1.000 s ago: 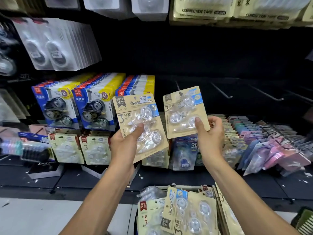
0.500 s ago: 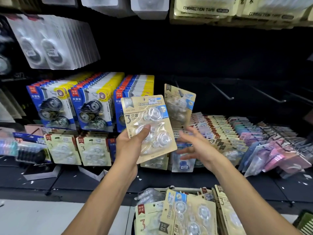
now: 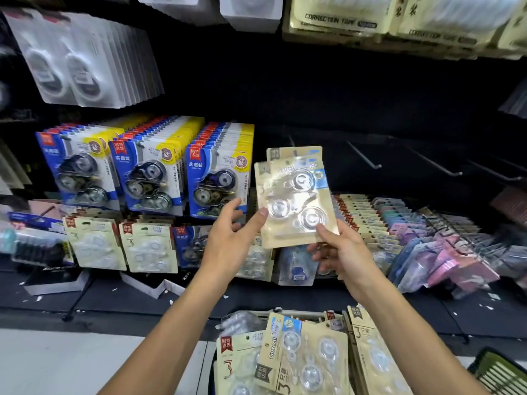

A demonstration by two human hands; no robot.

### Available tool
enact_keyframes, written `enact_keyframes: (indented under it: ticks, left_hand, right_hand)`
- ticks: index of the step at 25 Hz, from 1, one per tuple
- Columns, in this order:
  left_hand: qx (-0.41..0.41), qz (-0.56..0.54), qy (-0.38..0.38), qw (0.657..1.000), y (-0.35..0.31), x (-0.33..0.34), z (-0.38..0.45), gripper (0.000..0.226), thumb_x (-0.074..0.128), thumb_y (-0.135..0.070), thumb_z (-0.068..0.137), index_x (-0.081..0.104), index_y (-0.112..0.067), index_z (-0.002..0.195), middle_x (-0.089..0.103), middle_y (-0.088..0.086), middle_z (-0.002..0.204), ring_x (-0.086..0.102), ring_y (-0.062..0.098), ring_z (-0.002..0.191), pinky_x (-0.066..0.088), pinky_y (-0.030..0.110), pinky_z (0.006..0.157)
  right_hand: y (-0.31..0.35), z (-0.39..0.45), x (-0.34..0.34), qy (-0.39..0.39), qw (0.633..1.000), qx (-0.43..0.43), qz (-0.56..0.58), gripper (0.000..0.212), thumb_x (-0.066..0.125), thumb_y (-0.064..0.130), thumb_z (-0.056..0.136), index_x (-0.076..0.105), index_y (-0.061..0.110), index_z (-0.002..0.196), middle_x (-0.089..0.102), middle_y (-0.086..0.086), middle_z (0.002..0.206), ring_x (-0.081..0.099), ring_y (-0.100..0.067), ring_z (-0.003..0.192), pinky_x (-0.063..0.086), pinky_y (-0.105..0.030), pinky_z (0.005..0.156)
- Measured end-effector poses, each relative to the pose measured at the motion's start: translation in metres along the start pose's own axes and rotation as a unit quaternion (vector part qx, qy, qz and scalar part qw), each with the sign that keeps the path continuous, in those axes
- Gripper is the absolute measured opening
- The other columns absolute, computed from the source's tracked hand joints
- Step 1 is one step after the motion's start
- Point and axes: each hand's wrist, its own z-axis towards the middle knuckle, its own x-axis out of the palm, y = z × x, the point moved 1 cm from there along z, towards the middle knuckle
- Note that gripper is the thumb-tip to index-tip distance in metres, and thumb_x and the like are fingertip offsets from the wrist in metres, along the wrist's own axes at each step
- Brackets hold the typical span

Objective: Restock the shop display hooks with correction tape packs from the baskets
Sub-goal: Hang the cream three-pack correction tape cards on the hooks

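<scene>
A correction tape pack is held up at centre, in front of the display wall, with a second pack hanging directly behind it. The left hand touches the front pack's left edge; the right hand holds its lower right corner. Three rows of hanging packs lie to the left. Bare hooks project to the right. Below the hands, more packs stand in a basket area at the bottom edge.
</scene>
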Motion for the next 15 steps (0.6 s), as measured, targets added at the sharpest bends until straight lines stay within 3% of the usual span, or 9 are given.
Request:
enact_keyframes:
  ticks: [3,6,9,12,15]
  left_hand:
    - [0.013,0.040,0.007,0.999,0.0025,-0.0027,-0.0038,0.076,0.065,-0.061,0.086,0.039,-0.035,0.153,0.047,-0.006,0.148,0.048,0.016,0.132,0.041,0.038,0.108]
    - [0.012,0.035,0.005,0.999,0.0034,-0.0046,-0.0065,0.069,0.064,-0.057,0.090,0.040,-0.037,0.152,0.048,-0.007,0.148,0.049,0.014,0.130,0.040,0.034,0.102]
    - [0.011,0.030,0.007,0.999,0.0044,-0.0051,-0.0076,0.065,0.063,-0.052,0.093,0.041,-0.035,0.152,0.050,-0.007,0.146,0.050,0.012,0.127,0.038,0.030,0.098]
    - [0.013,0.035,0.004,0.999,0.0056,-0.0059,-0.0075,0.063,0.063,-0.052,0.094,0.043,-0.034,0.151,0.051,-0.006,0.148,0.050,0.013,0.131,0.039,0.032,0.104]
    - [0.015,0.039,0.002,0.999,0.0054,-0.0064,-0.0071,0.061,0.063,-0.051,0.095,0.044,-0.034,0.150,0.052,-0.005,0.146,0.050,0.013,0.130,0.039,0.030,0.102]
  right_hand:
    - [-0.0017,-0.0043,-0.0042,-0.053,0.998,0.005,0.017,0.013,0.060,0.018,0.099,0.064,0.019,0.111,0.064,-0.011,0.067,0.051,-0.016,0.049,0.037,-0.023,0.041]
    - [-0.0025,-0.0062,-0.0013,-0.096,0.994,-0.007,0.059,0.008,0.059,0.017,0.099,0.063,0.018,0.106,0.061,-0.011,0.065,0.050,-0.017,0.048,0.037,-0.026,0.043]
    - [-0.0015,-0.0044,-0.0008,-0.101,0.992,-0.002,0.078,0.012,0.058,0.018,0.100,0.061,0.015,0.111,0.062,-0.011,0.066,0.050,-0.017,0.046,0.038,-0.027,0.043]
    - [-0.0018,-0.0025,-0.0009,-0.096,0.992,-0.022,0.082,0.025,0.058,0.017,0.099,0.056,0.010,0.123,0.062,-0.012,0.064,0.050,-0.016,0.045,0.039,-0.024,0.042]
    - [-0.0032,-0.0020,0.0012,-0.114,0.989,-0.046,0.082,0.025,0.057,0.016,0.100,0.056,0.005,0.122,0.059,-0.009,0.060,0.049,-0.015,0.045,0.038,-0.022,0.041]
